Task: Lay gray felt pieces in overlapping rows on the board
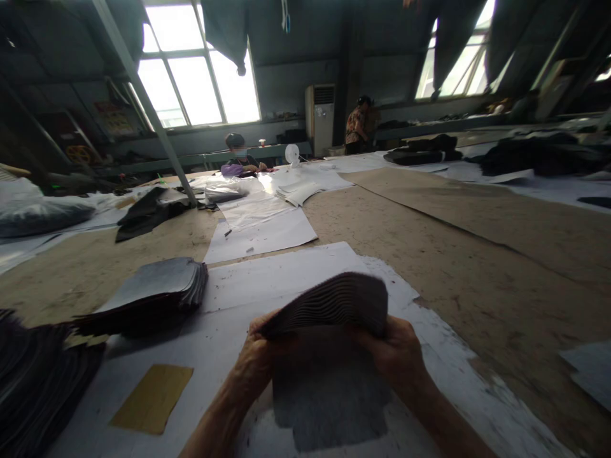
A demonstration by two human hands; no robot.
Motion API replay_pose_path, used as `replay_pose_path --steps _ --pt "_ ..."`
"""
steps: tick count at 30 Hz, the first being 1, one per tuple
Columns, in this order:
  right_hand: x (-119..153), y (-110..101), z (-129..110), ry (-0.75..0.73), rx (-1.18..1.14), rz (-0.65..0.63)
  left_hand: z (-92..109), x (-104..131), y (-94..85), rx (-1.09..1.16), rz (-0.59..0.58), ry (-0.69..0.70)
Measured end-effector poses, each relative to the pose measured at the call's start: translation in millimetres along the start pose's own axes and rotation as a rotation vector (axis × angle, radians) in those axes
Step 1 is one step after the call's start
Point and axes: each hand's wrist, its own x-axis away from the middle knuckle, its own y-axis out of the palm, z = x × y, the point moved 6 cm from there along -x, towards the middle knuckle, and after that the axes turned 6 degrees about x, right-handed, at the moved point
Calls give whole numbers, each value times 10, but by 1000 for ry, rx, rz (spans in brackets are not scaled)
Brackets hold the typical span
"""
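Observation:
Between my two hands a stack of dark grey fabric pieces point(334, 302) is held up and bent, its layered edges fanned toward the far side. My left hand point(262, 353) grips the stack's left end, and my right hand point(394, 350) closes round its right end. Some of the fingers are hidden by the cloth. Below the bent stack, a flat grey fabric piece point(331, 394) shows; whether it joins the held stack I cannot tell. White paper point(229, 337) covers the table under my hands.
To the left lie a neat stack of grey fabric pieces point(157, 283), a larger dark stack point(38, 381) and a tan card point(153, 397). A slanted pole point(147, 102) rises beyond. Across the table are a small white fan point(292, 154) and two people point(357, 124).

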Motion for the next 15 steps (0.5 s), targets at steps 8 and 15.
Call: replay_pose_path --steps 8,15 --pt "11 135 73 256 -325 -211 -96 -30 -15 39 39 -102" --pt "59 147 143 403 -372 -134 -6 13 18 20 39 -95"
